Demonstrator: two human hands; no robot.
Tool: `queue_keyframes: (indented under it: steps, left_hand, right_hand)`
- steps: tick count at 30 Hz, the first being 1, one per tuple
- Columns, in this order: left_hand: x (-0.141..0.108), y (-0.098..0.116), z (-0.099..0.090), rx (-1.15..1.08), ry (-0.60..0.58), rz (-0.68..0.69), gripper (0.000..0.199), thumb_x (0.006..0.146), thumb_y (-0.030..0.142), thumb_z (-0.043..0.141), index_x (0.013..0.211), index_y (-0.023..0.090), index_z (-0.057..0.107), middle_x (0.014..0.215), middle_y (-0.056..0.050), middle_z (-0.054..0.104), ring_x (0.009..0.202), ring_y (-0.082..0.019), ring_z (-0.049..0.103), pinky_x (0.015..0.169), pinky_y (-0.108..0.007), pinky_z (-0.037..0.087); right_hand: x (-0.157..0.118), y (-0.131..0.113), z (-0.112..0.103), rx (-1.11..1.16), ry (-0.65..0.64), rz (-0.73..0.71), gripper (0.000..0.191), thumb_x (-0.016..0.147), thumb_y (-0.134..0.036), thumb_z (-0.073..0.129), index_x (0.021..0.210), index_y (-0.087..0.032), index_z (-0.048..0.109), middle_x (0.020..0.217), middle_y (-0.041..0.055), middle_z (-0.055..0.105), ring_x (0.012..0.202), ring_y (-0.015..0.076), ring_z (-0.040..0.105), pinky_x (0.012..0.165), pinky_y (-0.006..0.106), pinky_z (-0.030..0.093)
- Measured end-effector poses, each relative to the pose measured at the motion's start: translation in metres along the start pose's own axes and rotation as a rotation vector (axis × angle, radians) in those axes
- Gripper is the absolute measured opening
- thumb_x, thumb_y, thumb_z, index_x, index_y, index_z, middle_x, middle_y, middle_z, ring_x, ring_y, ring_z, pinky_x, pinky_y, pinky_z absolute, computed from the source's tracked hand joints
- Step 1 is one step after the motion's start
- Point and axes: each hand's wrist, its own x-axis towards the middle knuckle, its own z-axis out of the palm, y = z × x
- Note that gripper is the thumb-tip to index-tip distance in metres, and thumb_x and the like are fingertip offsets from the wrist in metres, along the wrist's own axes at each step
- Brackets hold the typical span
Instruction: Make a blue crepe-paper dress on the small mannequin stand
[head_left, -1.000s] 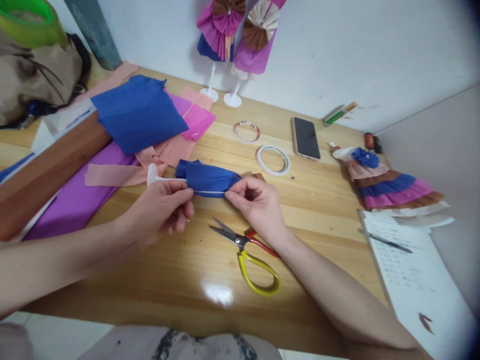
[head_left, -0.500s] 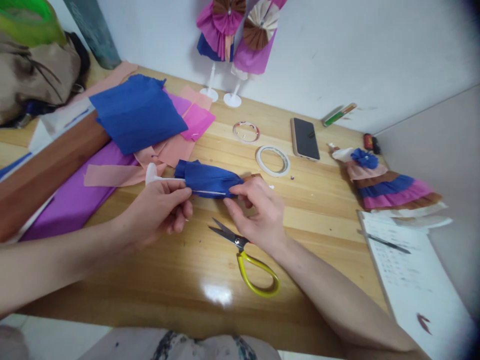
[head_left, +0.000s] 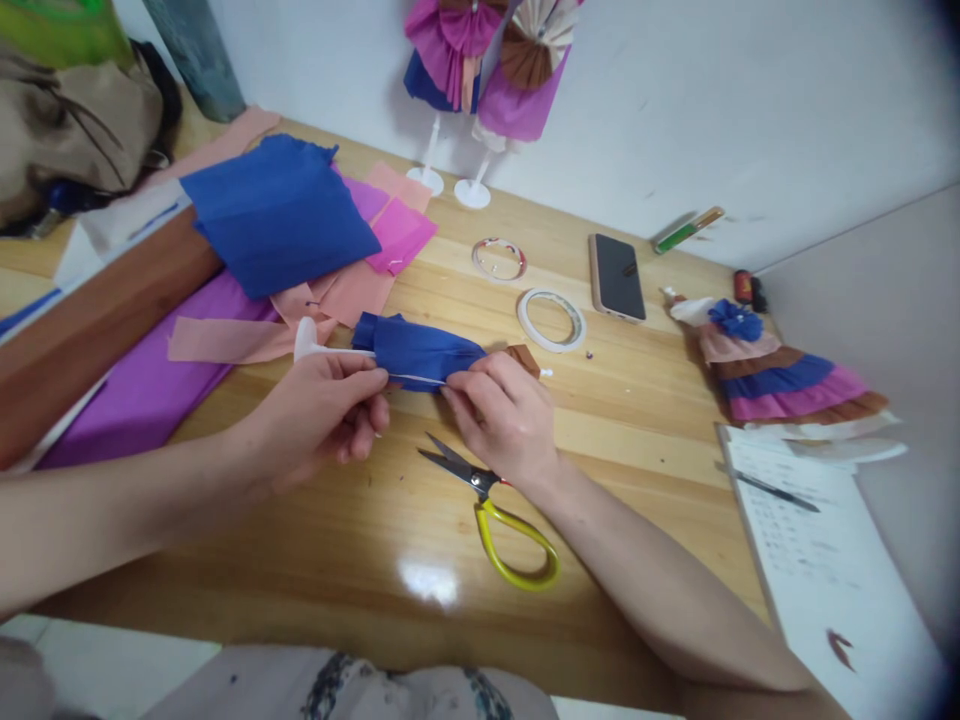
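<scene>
A blue crepe paper skirt (head_left: 427, 350) wraps a small doll figure lying on its side on the table. Its white stand (head_left: 305, 338) points left, and a brown piece (head_left: 523, 358) shows past the right end. A narrow white strip (head_left: 416, 378), tape by its look, runs along the skirt's near edge. My left hand (head_left: 334, 400) pinches the strip's left end, close to the stand's pole. At the other end, the fingertips of my right hand (head_left: 502, 415) are closed on the strip and touch the blue paper. Just below lie scissors (head_left: 517, 575) with yellow handles.
Crepe paper sheets (head_left: 277, 220) pile up at left beside a bag (head_left: 67, 130). Two tape rolls (head_left: 551, 346) and a phone (head_left: 617, 278) lie behind my hands. Two dressed figures (head_left: 517, 100) stand by the wall. A layered paper dress (head_left: 795, 370) and a notebook (head_left: 817, 560) are at right.
My right hand's thumb and fingers, apart before, have come together on the right end of the strip. My left hand keeps its pinch. The whole view has shifted slightly.
</scene>
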Motion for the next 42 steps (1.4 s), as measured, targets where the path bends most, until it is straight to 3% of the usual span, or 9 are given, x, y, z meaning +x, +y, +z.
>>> queue_keyframes:
  steps: [7,19,26,29,34,37,40,42]
  left_hand:
    - [0.000,-0.002,-0.002,-0.011,-0.011,0.002,0.041,0.096,0.011,0.046,0.056,0.013,0.051,0.046,0.002,0.059,0.025,-0.005,0.046,0.023,-0.011,0.029]
    - [0.001,-0.003,-0.002,-0.033,-0.036,0.014,0.040,0.091,0.012,0.050,0.052,0.013,0.054,0.046,0.000,0.060,0.025,-0.007,0.048,0.024,-0.012,0.031]
    - [-0.003,0.000,-0.006,-0.060,-0.068,-0.019,0.050,0.091,0.019,0.046,0.044,0.009,0.058,0.042,-0.004,0.056,0.025,-0.009,0.049,0.024,-0.015,0.033]
    - [-0.005,0.004,-0.005,-0.027,-0.042,0.033,0.045,0.091,0.021,0.047,0.048,0.010,0.057,0.043,-0.003,0.057,0.026,-0.010,0.049,0.024,-0.016,0.033]
    - [-0.014,0.005,-0.007,0.113,0.054,0.233,0.009,0.090,0.023,0.054,0.084,0.017,0.058,0.048,0.004,0.058,0.027,-0.009,0.047,0.026,-0.015,0.029]
    - [-0.015,-0.002,-0.014,0.345,0.104,0.446,0.011,0.090,0.028,0.056,0.098,0.020,0.054,0.054,0.006,0.057,0.035,-0.009,0.048,0.032,-0.017,0.033]
    - [-0.012,-0.011,-0.020,0.853,0.207,0.993,0.020,0.088,0.028,0.065,0.104,0.017,0.060,0.077,-0.002,0.064,0.062,-0.014,0.060,0.053,-0.025,0.049]
    - [-0.009,-0.014,-0.020,1.241,0.295,1.361,0.027,0.087,0.027,0.066,0.111,0.014,0.064,0.089,-0.008,0.065,0.078,-0.020,0.062,0.067,-0.033,0.053]
  right_hand:
    - [-0.001,0.001,0.000,0.007,-0.006,0.011,0.013,0.093,-0.015,0.058,0.081,-0.018,0.064,0.073,0.0040,0.060,0.068,0.0151,0.055,0.060,0.026,0.046]
    - [-0.002,0.003,0.001,0.045,-0.003,-0.037,0.018,0.087,-0.002,0.054,0.083,-0.015,0.066,0.071,0.0054,0.060,0.068,0.0167,0.054,0.061,0.027,0.046]
    - [-0.004,0.003,0.001,0.048,-0.021,-0.014,0.019,0.089,-0.005,0.053,0.082,-0.017,0.065,0.071,0.0041,0.060,0.067,0.0156,0.053,0.061,0.026,0.045]
    - [-0.004,0.002,0.001,0.050,-0.024,-0.002,0.018,0.090,-0.007,0.054,0.081,-0.018,0.065,0.070,0.0035,0.060,0.066,0.0151,0.054,0.060,0.026,0.045]
    - [-0.003,0.002,0.002,0.097,-0.009,0.022,0.016,0.091,-0.010,0.057,0.079,-0.016,0.066,0.070,0.0041,0.060,0.066,0.0156,0.056,0.058,0.027,0.045]
    - [-0.003,0.001,0.002,0.105,-0.010,0.037,0.016,0.091,-0.011,0.057,0.078,-0.016,0.065,0.071,0.0042,0.061,0.065,0.0148,0.056,0.058,0.027,0.046]
    - [-0.002,0.000,0.002,0.099,0.001,0.040,0.015,0.092,-0.013,0.057,0.079,-0.017,0.065,0.071,0.0036,0.061,0.066,0.0143,0.057,0.059,0.026,0.046]
    - [-0.001,-0.001,0.001,0.091,0.013,0.035,0.017,0.092,-0.013,0.058,0.077,-0.017,0.063,0.070,0.0035,0.060,0.065,0.0141,0.057,0.058,0.026,0.046]
